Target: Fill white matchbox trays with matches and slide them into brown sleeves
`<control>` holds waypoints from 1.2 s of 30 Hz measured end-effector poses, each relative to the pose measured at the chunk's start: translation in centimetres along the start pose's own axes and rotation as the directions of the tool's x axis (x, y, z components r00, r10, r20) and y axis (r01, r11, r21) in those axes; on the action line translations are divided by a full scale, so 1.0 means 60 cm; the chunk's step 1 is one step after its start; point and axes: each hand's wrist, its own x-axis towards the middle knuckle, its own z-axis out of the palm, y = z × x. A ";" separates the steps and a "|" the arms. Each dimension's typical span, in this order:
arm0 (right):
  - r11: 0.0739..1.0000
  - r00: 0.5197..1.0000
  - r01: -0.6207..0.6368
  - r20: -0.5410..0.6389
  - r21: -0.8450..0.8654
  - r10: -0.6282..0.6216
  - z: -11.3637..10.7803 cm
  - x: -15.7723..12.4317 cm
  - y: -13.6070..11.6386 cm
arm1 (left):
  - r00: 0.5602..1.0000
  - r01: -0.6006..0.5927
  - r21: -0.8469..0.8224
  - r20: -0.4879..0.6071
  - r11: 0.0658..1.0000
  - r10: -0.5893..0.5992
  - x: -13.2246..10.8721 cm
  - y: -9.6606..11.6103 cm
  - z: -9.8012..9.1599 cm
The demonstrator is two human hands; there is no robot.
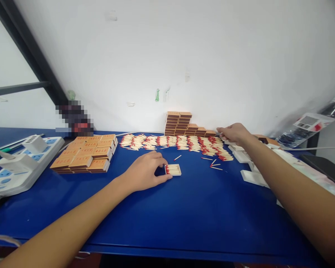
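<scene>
In the middle of the blue table, a small white matchbox tray point(174, 170) lies with a layer of red-headed matches in it. My left hand point(146, 171) is closed round its left end, thumb in front and fingers behind. At the back, my right hand point(234, 133) reaches out with a finger stretched towards the right end of a low row of matchboxes point(211, 132). Whether that finger touches the end box is too small to tell, and its other fingers are partly hidden. Loose matches point(170, 140) lie in a long band before the boxes.
Orange matchboxes point(83, 152) are piled at the left, beside a white power strip point(30, 163) with plugs. White trays point(252, 176) lie under my right forearm, near a dark phone point(324, 169). Several stray matches point(215, 163) lie right of the middle. The white wall point(212, 67) closes the back.
</scene>
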 end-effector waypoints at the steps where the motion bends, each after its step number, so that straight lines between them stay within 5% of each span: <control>1: 1.000 1.000 -0.012 0.004 0.005 0.012 0.004 0.001 -0.001 | 1.000 0.001 0.004 -0.003 1.000 -0.001 0.000 0.001 0.000; 7: 0.998 0.998 -0.047 -0.048 0.029 0.048 0.029 -0.009 -0.017 | 1.000 0.012 0.001 -0.006 1.000 -0.012 0.001 0.001 0.001; 15: 0.985 0.987 0.092 -0.145 0.145 -0.071 -0.005 -0.099 -0.025 | 0.998 0.060 -0.006 -0.015 0.998 -0.060 0.002 -0.002 0.002; 17: 0.972 0.984 0.158 -0.112 0.177 -0.139 0.006 -0.138 -0.016 | 0.996 0.082 0.011 -0.033 0.997 -0.082 0.003 -0.002 0.002; 20: 0.959 0.971 0.191 0.102 0.211 -0.216 0.044 -0.195 0.008 | 0.993 0.101 0.030 -0.062 0.994 -0.099 0.006 -0.006 0.004; 24: 0.915 0.865 0.378 0.298 0.142 -0.403 0.095 -0.232 0.037 | 0.994 0.084 0.023 -0.077 0.996 -0.082 0.010 -0.013 0.007; 28: 0.803 0.798 0.592 0.182 -0.066 -0.574 0.110 -0.227 0.051 | 0.996 0.060 0.012 -0.066 0.998 -0.059 0.012 -0.017 0.012; 33: 0.534 0.524 0.845 0.246 -0.030 -0.815 0.111 -0.222 0.059 | 0.997 0.050 0.019 -0.068 0.999 -0.048 0.014 -0.019 0.019; 36: 0.514 0.488 0.858 0.326 -0.008 -0.809 0.111 -0.226 0.058 | 0.996 0.054 0.015 -0.072 0.998 -0.053 0.016 -0.019 0.018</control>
